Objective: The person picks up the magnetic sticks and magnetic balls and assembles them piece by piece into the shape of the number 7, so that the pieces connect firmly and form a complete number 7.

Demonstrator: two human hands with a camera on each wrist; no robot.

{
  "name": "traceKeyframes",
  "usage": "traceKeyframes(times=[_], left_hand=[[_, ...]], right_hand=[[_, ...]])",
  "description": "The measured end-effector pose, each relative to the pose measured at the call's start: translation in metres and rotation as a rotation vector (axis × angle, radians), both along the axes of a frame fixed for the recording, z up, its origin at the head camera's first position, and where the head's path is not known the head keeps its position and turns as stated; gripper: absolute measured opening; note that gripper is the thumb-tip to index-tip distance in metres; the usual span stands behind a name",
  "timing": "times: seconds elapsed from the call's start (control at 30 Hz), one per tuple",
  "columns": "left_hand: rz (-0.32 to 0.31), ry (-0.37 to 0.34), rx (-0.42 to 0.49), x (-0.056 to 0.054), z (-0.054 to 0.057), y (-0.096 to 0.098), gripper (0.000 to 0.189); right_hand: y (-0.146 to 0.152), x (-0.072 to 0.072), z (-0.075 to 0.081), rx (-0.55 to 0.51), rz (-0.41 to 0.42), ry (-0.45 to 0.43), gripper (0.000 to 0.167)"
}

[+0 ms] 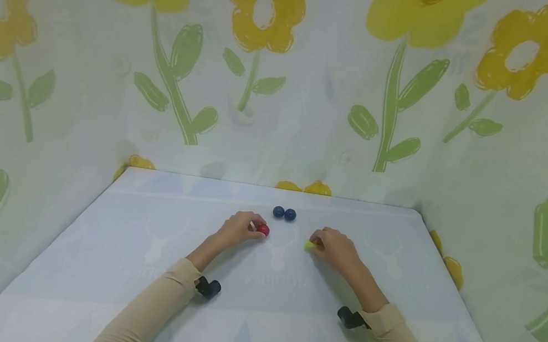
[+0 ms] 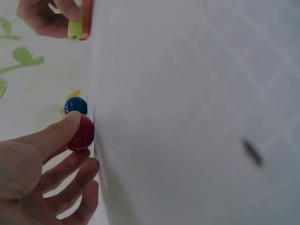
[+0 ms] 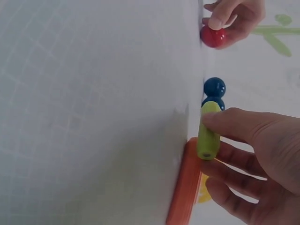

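Observation:
In the head view my left hand [image 1: 239, 230] pinches a glossy red ball [image 1: 263, 230] at the table's far middle. The left wrist view shows the thumb on the ball [image 2: 80, 133], with the other fingers curled below it. To the right, my right hand [image 1: 340, 250] holds a short yellow-green cylinder [image 3: 208, 133] between thumb and fingers. An orange stick [image 3: 184, 187] lies by the right fingers in the right wrist view; the hand hides it in the head view. Beyond both hands sit two dark blue balls, one on the left [image 1: 278, 212] and one on the right [image 1: 290, 215], side by side.
A pale patterned cloth covers the table [image 1: 260, 303]. Close behind its far edge hangs a flower-print curtain [image 1: 300, 112], which also runs along both sides. Dark wrist cameras show under the left sleeve [image 1: 160, 301] and right sleeve [image 1: 399, 340].

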State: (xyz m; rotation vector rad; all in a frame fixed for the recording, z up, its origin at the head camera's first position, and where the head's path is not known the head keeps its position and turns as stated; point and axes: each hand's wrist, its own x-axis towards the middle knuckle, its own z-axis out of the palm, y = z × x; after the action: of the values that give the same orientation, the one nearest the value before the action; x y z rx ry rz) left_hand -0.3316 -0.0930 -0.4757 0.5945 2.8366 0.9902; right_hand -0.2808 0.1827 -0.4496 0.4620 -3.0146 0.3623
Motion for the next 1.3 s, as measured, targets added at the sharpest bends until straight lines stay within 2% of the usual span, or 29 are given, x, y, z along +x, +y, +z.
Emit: traceKeyframes(times=[0.37,0.87,1.3], left_hand=[[0.005,-0.013,-0.027,0.001,0.004,0.004,0.036],[0.007,-0.024,-0.021,0.003,0.008,0.005,0.033],[0.005,-0.034,-0.03,0.004,0.01,0.004,0.035]], right_hand=[[-0.006,-0.009,0.001,-0.022,0.032,0.034,0.017],[-0.013,-0.028,-0.003,-0.08,0.009,0.011,0.016],[-0.026,-0.037,-0.007,-0.103,-0.006,-0.014,0.016]])
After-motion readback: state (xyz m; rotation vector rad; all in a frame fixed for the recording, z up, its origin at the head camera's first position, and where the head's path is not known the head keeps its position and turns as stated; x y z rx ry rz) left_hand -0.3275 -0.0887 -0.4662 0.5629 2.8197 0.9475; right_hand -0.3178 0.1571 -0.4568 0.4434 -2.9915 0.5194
